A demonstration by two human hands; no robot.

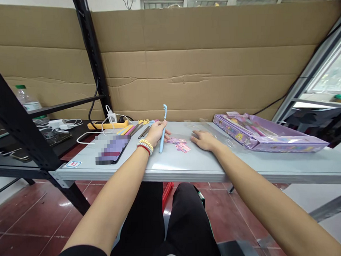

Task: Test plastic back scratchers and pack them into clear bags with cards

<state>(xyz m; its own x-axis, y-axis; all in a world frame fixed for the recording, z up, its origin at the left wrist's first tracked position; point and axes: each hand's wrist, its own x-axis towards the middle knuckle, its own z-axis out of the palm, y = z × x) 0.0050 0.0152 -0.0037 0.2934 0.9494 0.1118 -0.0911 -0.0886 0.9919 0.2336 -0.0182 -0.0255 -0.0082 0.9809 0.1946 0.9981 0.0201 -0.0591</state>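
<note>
Our left hand [156,133] pinches a blue claw-tipped stick [162,141]; our right hand [203,140] lies loosely spread. Sweeping it leftward could scatter the pink cards [183,147].

A phone [113,148] lies left of small cards [182,147] on the tabletop [188,164], an open box [267,134] at frame right.

A phone [114,148] lies near a yellow power strip [118,125]; a green-capped bottle [32,105] stands farther left.
</note>
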